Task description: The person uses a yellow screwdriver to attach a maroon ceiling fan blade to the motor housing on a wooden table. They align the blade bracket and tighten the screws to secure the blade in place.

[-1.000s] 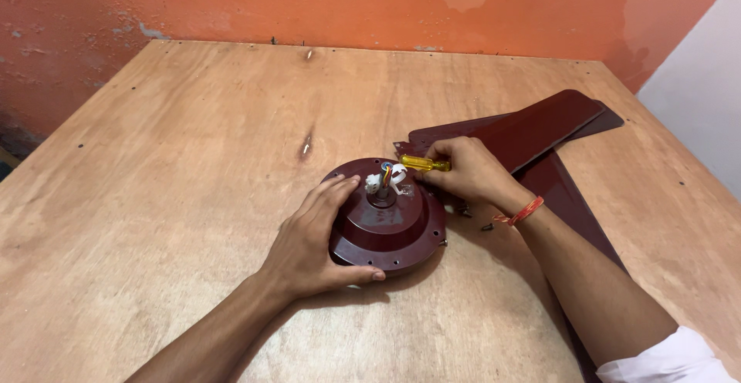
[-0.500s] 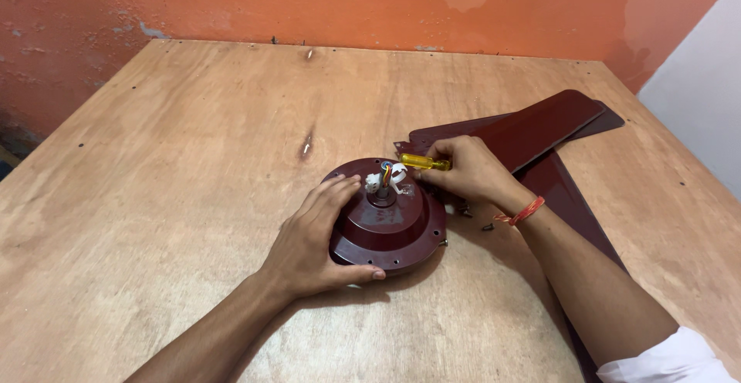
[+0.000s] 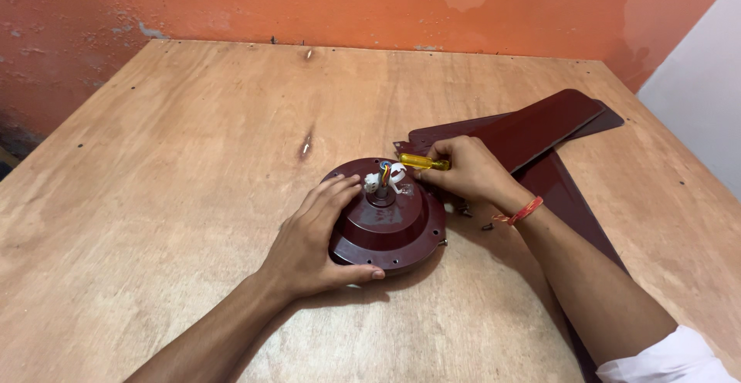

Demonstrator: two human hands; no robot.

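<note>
A dark red round fan motor housing (image 3: 394, 232) lies on the plywood table (image 3: 170, 167), with white and coloured wires (image 3: 384, 176) sticking up from its centre shaft. My left hand (image 3: 312, 240) grips the housing's left rim, thumb along the front edge. At the housing's far right side, my right hand (image 3: 467, 173) holds a yellow-handled screwdriver (image 3: 423, 161). The screwdriver's tip is hidden behind my fingers.
Dark red fan blades (image 3: 525, 132) lie stacked on the table to the right, under and behind my right forearm. A few small screws (image 3: 486, 226) sit beside the housing near my right wrist. An orange wall (image 3: 347, 5) runs along the table's far edge.
</note>
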